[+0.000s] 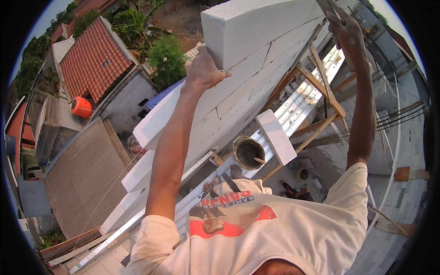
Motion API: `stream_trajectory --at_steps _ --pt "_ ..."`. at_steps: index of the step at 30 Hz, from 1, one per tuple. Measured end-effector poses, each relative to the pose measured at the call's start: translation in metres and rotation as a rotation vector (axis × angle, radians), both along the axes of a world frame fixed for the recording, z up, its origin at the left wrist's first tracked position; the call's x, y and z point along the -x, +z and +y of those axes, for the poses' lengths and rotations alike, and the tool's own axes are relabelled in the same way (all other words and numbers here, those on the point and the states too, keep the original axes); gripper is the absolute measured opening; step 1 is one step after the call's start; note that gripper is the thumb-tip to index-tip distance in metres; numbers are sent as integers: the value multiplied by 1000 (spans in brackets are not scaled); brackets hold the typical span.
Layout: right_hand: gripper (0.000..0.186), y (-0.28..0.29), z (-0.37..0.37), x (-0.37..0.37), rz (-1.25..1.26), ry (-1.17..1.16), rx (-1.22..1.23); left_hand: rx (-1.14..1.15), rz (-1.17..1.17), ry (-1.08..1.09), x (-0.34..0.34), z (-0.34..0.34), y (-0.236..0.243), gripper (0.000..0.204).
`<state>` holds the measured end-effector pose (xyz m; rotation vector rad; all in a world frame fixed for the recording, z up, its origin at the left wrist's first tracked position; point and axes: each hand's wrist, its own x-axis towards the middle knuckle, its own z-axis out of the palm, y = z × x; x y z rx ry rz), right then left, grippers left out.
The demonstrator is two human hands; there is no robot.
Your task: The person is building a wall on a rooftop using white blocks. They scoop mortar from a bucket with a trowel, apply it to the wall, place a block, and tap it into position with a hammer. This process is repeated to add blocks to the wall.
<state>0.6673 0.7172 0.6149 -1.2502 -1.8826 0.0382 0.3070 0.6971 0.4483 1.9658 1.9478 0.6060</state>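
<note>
My left hand [203, 69] grips the near end of a white lightweight concrete block [247, 34] on top of the block wall [233, 103]. Its thumb lies across the block's side face, while the other fingers are partly hidden. Raised at the upper right, my right hand [347, 36] is closed around a flat, dark tool [331, 10] that looks like a trowel. The frame's top edge cuts off part of that tool, so its full shape does not show. Thin dark joints run between the wall's blocks, and its near end steps down at the left.
A mortar bucket [249, 153] with a stick-like handle in it and a loose white block [276, 136] rest on the ribbed metal planks [298, 107]. Wooden braces [321, 87] and a bamboo pole [305, 144] stand alongside. Left of the wall, roofs [87, 151] lie far below.
</note>
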Motion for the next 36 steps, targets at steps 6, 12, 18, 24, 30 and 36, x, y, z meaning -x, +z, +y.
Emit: stream_trajectory --at_steps 6,12,18,24,30,36 --pt "46 14 -20 33 -236 -210 -92 -125 89 149 -15 2 -24 98" --pt "64 -5 8 17 55 98 13 -161 67 109 -9 2 -23 84" --pt "59 20 25 8 -292 -1 128 -166 103 116 -11 5 -27 79" --pt "53 12 41 23 -297 -119 131 -103 93 107 -17 3 -24 89" --pt "46 -1 74 1 -403 -183 -187 -256 -24 176 -17 -12 -27 95" --pt "43 11 72 -5 -525 -235 -11 -546 -345 30 -23 -91 -28 78"
